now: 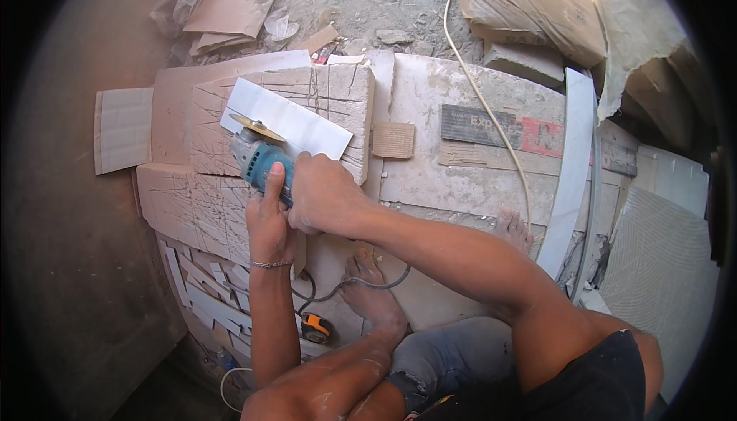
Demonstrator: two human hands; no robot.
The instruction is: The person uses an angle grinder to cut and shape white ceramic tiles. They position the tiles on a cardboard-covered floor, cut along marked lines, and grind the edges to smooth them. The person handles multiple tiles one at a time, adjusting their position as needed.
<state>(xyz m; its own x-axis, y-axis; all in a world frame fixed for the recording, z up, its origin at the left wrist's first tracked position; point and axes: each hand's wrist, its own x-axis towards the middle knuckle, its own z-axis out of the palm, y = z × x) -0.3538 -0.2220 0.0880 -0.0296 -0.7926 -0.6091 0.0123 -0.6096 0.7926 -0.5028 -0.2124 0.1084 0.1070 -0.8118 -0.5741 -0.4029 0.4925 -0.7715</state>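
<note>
A teal angle grinder (263,164) with a gold-coloured disc (258,128) is gripped in both hands. My left hand (269,225) holds its body from below, thumb lying along the side. Closed round the rear end is my right hand (326,194), hiding much of the casing. Under the disc lies a white rectangular tile (318,128), tilted across a pale block (349,87) scored with many dark cut lines. Whether the disc touches the tile I cannot tell. A dark cord (345,287) loops near my foot.
Beside my left forearm lie several narrow tile offcuts (219,310) and an orange-black tape measure (315,327). A pale cable (491,91) crosses the slab to the right. Further right are a long white strip (568,168) and a large ridged tile (660,267); a filled sack (530,6) stands behind.
</note>
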